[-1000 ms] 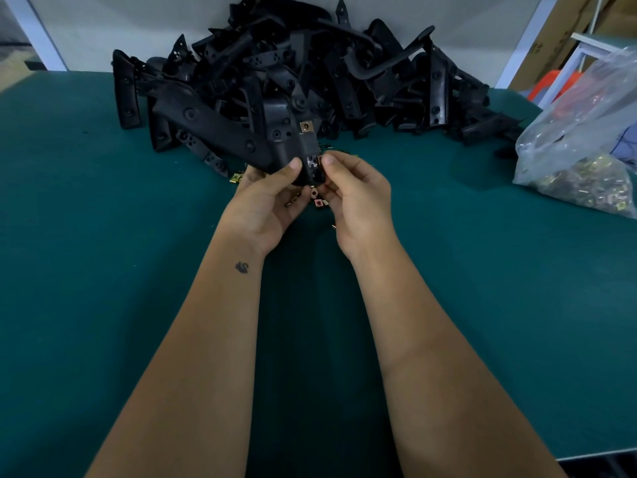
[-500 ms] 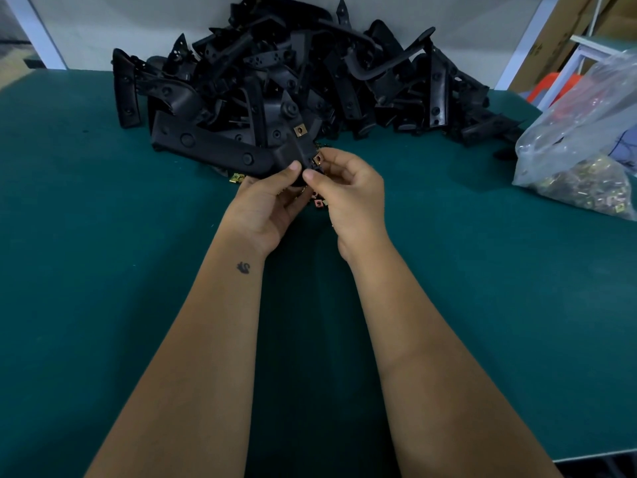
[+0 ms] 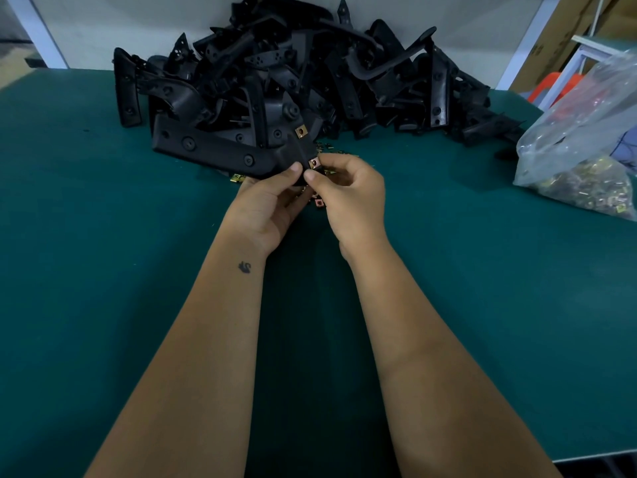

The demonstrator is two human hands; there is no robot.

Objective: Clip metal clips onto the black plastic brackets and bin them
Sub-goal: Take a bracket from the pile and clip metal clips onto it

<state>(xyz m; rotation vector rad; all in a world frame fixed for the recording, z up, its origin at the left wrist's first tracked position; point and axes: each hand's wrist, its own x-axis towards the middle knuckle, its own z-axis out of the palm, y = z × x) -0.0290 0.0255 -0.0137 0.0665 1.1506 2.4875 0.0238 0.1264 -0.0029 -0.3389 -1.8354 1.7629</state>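
Observation:
A long black plastic bracket [image 3: 213, 146] lies nearly flat above the green table, its right end held by my left hand [image 3: 269, 205], thumb on top. One brass metal clip [image 3: 301, 131] sits on the bracket's upper tab. My right hand [image 3: 348, 194] pinches a second metal clip [image 3: 314, 163] against the bracket's near tip, thumb and forefinger on it. A few loose clips [image 3: 319, 202] lie on the table under and between my hands.
A big heap of black brackets [image 3: 310, 70] fills the back of the green table [image 3: 103, 270]. A clear plastic bag of clips [image 3: 586, 167] lies at the right edge. White frame posts and an orange item stand beyond the table.
The bracket has swung down from tilted to nearly flat, its long end moving left and lower. A second clip now shows at the tip under my right fingers.

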